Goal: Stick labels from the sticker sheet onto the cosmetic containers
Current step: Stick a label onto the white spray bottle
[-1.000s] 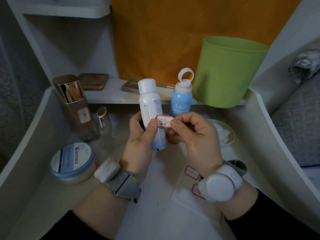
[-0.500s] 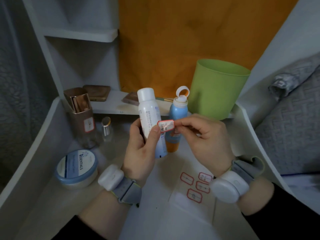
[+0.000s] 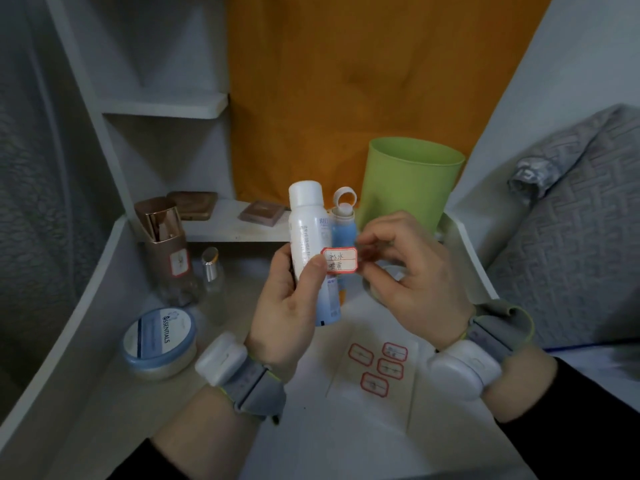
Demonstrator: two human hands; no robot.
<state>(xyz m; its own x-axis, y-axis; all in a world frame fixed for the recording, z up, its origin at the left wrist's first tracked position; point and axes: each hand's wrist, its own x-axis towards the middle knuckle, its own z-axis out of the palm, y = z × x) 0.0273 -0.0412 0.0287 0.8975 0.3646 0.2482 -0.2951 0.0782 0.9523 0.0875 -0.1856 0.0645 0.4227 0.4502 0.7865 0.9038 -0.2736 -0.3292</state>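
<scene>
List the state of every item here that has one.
white spray bottle, capped, upright, gripped by left hand
label, left end against the white spray bottle, under the left thumb
right hand, fingers curled at the label's edge; grip unclear
blue bottle, flip cap open, standing
brown bottle, already labelled
round jar, lid on, no label visible
sticker sheet, flat, four labels left

— What colour is the spray can [image 3: 306, 216] in the left grip [image 3: 287, 306]?
— White, turning blue at its base. Its label [image 3: 341, 260] is white with a red border.
— And behind that grip?
— A blue bottle [image 3: 344, 233], a green bin [image 3: 412, 188] and an orange wall [image 3: 346, 81].
— To its right?
— Grey bedding [image 3: 571, 244] with a woven pattern.
</scene>
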